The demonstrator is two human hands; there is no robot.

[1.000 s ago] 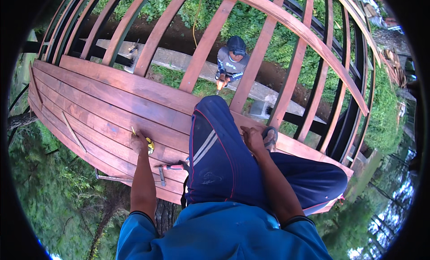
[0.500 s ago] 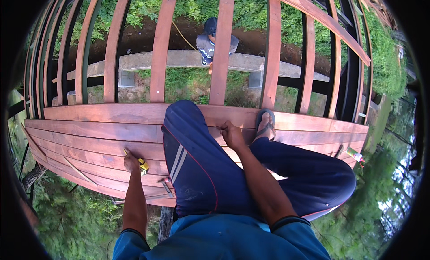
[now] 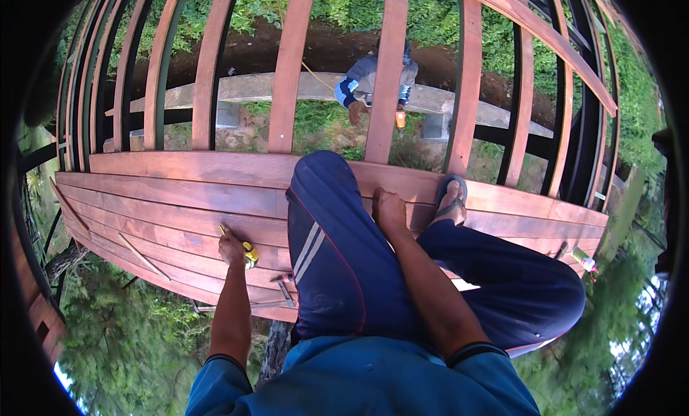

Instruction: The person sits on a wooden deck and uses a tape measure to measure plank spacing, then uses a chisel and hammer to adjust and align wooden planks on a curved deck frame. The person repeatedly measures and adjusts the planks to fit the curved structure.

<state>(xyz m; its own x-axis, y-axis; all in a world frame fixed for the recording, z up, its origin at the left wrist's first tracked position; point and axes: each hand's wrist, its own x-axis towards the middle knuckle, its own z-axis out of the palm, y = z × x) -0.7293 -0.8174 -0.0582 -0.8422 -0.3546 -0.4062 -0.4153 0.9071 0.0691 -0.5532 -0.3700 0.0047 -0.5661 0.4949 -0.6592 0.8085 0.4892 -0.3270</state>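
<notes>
My left hand [image 3: 231, 247] rests low over the reddish deck boards [image 3: 179, 219], its fingers closed round a thin yellow thing whose tip pokes out at the front. Against that hand's right side is a yellow and black tape measure [image 3: 250, 255]. Between my knee and my sandalled foot [image 3: 452, 199], my right hand [image 3: 389, 211] is closed in a fist at the boards near the deck's far edge. Whatever its fingers hold, if anything, is hidden.
A hammer [image 3: 286, 290] lies by my left thigh. At the right end are a green and white bottle [image 3: 585, 260] and a dark tool [image 3: 561, 250]. Beyond the boards, spaced joists [image 3: 291, 72] have open gaps; below them a person [image 3: 373, 79] stands with an orange thing.
The whole view has shifted, so the deck appears farther right. Below, the person has moved an arm out to the side, and an orange thing now shows. My hands stay about where they were.
</notes>
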